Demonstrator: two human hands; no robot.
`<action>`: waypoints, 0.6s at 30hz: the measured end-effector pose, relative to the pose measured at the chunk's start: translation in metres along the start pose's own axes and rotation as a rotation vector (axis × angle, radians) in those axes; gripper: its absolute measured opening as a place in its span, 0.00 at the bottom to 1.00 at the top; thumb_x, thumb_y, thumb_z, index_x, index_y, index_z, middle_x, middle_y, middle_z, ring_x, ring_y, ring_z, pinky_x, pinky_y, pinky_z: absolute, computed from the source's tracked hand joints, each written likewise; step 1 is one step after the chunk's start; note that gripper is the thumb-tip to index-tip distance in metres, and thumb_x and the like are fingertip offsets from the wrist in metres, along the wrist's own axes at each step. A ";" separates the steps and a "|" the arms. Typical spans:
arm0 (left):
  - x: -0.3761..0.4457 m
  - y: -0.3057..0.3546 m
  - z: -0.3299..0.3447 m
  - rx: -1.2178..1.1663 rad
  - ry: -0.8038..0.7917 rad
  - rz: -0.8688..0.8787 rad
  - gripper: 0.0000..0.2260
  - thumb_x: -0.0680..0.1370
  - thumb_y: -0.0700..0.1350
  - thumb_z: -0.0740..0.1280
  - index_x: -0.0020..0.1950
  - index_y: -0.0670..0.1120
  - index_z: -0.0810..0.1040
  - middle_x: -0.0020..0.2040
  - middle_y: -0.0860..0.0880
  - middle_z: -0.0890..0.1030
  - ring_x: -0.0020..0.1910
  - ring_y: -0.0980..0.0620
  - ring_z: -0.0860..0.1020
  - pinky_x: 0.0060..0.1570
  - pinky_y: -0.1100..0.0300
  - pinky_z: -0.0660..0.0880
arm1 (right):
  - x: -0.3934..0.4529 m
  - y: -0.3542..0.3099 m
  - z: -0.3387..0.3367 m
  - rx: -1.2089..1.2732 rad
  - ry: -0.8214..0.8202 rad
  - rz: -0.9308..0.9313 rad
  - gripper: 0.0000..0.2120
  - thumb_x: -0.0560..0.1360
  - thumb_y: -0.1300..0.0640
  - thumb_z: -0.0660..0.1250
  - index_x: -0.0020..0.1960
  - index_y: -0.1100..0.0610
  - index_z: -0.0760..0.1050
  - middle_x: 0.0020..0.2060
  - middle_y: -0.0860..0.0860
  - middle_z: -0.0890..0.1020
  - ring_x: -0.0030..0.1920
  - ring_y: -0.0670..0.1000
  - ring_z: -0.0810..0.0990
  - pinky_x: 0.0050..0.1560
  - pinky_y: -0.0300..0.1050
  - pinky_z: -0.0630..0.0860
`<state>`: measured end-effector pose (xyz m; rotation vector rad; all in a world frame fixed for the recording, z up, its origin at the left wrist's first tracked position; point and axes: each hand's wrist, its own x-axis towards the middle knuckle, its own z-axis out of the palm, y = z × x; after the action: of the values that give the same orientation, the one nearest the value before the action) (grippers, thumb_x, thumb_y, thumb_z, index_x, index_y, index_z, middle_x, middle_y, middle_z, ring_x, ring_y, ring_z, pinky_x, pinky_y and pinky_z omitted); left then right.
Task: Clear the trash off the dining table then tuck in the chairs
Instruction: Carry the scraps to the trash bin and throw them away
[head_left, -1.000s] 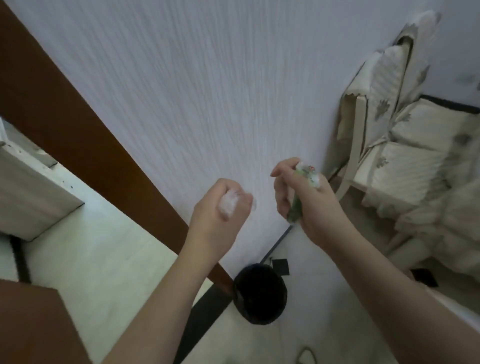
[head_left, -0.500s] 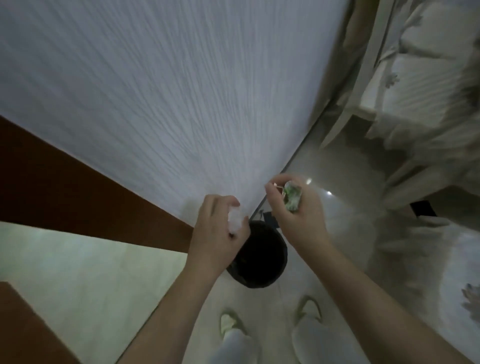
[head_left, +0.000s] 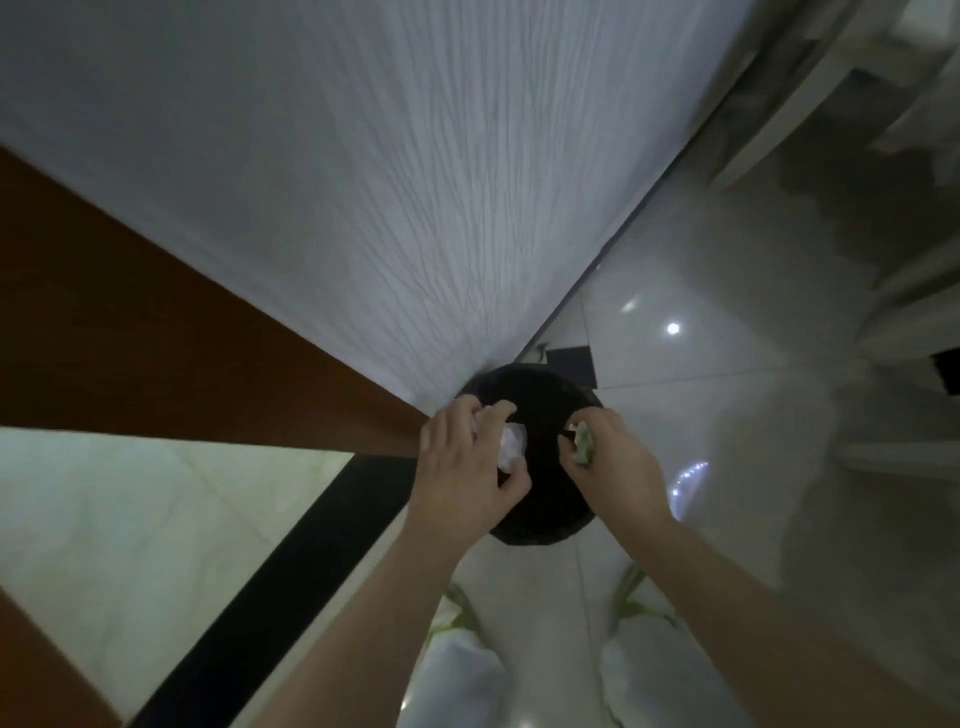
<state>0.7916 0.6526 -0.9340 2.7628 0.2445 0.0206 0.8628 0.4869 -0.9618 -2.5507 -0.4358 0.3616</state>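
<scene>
Trash, two pieces, head view: one crumpled white tissue wad (head_left: 512, 451), pinched between the curled fingers and thumb of the left hand (head_left: 462, 467); one crumpled green-and-white wrapper (head_left: 584, 446), clasped in the curled fingers of the right hand (head_left: 618, 467). Both pieces are held directly above the mouth of a round black waste bin (head_left: 540, 525) lined with dark plastic. The hands are side by side and apart, with the dark opening of the bin showing between them; both forearms reach in from the bottom edge. The bin stands on a glossy pale tiled floor (head_left: 727, 322), close against the foot of a white textured wall (head_left: 363, 182). A brown wooden panel (head_left: 156, 338) runs along the wall's left side, and a black strip (head_left: 291, 571) crosses the floor below it. The person's feet in light sandals with green straps (head_left: 457, 618) stand just short of the bin. Pale, blurred furniture (head_left: 883, 130) sits at upper right; what kind it is cannot be told.
</scene>
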 end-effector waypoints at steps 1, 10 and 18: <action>-0.002 -0.003 0.011 -0.008 -0.028 0.000 0.24 0.70 0.54 0.65 0.65 0.49 0.70 0.57 0.45 0.70 0.57 0.45 0.72 0.56 0.50 0.70 | 0.002 0.005 0.012 -0.053 -0.034 -0.033 0.10 0.74 0.53 0.69 0.53 0.54 0.74 0.45 0.50 0.78 0.39 0.51 0.79 0.38 0.49 0.78; -0.002 -0.013 0.065 0.157 -0.138 0.024 0.30 0.68 0.48 0.67 0.70 0.50 0.66 0.60 0.43 0.71 0.59 0.44 0.71 0.58 0.49 0.69 | 0.026 0.022 0.055 -0.335 -0.138 -0.162 0.24 0.69 0.58 0.72 0.63 0.54 0.70 0.49 0.54 0.76 0.46 0.55 0.76 0.46 0.52 0.76; 0.000 -0.009 0.070 0.148 -0.221 -0.093 0.31 0.67 0.49 0.69 0.70 0.50 0.68 0.65 0.44 0.70 0.65 0.44 0.68 0.60 0.50 0.68 | 0.025 0.034 0.050 -0.295 -0.331 -0.210 0.45 0.66 0.56 0.75 0.77 0.52 0.57 0.73 0.57 0.65 0.72 0.59 0.65 0.70 0.57 0.63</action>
<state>0.7929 0.6362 -1.0027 2.8654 0.3260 -0.3380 0.8763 0.4910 -1.0255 -2.6951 -0.9332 0.6891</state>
